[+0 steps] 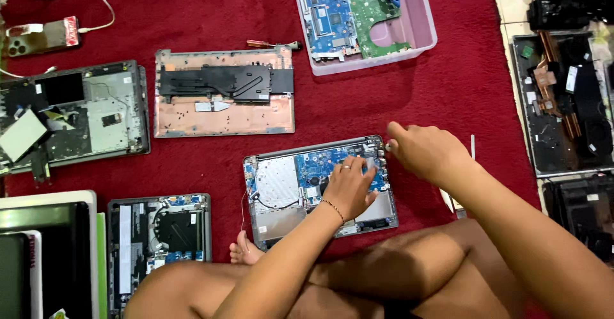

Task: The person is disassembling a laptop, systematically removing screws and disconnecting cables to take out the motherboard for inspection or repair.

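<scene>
Hands at an opened laptop base on the red carpet.

Left hand laid flat across the blue circuit board, fingers spread and loose, holding nothing. Right hand at the base's top right corner, fingertips pinched together there; whether on some small part, cannot tell. Nearby: copper-toned bottom cover beyond, pink plastic tub of boards farther off, another opened laptop to the left.
</scene>
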